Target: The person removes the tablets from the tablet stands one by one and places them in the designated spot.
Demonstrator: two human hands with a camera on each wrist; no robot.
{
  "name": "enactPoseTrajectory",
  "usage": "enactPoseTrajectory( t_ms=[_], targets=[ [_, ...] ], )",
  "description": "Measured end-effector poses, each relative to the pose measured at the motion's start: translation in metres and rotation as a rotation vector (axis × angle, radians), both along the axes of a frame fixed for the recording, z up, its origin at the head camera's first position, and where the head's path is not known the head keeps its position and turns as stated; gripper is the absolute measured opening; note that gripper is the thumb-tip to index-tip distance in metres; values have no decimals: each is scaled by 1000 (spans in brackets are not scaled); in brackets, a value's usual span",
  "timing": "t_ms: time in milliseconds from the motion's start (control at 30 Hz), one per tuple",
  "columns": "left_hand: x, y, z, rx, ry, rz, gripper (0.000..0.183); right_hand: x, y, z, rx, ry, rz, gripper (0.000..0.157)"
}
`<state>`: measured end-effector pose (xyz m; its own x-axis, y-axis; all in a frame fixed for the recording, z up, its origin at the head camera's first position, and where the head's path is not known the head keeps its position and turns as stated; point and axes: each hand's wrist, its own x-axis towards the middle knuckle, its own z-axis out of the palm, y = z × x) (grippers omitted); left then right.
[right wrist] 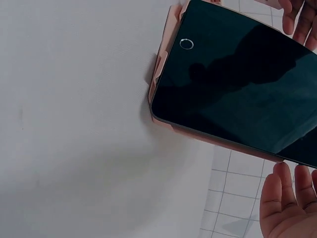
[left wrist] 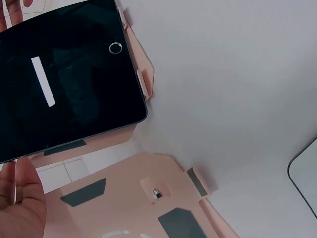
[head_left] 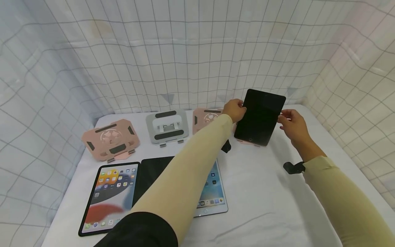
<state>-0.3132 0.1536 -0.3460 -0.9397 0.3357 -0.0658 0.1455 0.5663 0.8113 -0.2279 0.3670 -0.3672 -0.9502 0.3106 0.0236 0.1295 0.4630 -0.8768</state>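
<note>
A black tablet (head_left: 260, 116) with a round home button leans upright on a pink folding stand (left wrist: 143, 64), which shows behind and below it. At the tablet's left edge, my left hand (head_left: 234, 109) holds it between thumb and fingers. My right hand (head_left: 293, 125) is at the opposite edge, fingertips touching it and thumb apart from the screen. The stand's small hooks sit along the tablet's lower edge. Most of the stand is hidden by the tablet.
Another pink stand (head_left: 199, 118) is partly behind my left arm. Further left stand a grey stand (head_left: 151, 127) and a pink stand (head_left: 98, 140). In front lie a lit tablet (head_left: 108, 202), a black tablet (head_left: 154, 168) and a white-framed tablet (head_left: 213, 193). A gridded curtain (head_left: 200, 51) surrounds the white table.
</note>
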Motion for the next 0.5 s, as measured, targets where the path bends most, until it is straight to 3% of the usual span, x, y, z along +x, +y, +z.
enactPoseTrajectory(
  t_ms=[200, 500],
  targets=[
    [1, -4, 1, -24, 43, -35, 39, -1, -1, -1, -25, 24, -22, 45],
    [5, -8, -1, 49, 140, 2, 23, -1, -3, -6, -26, 56, -83, 27]
  ],
)
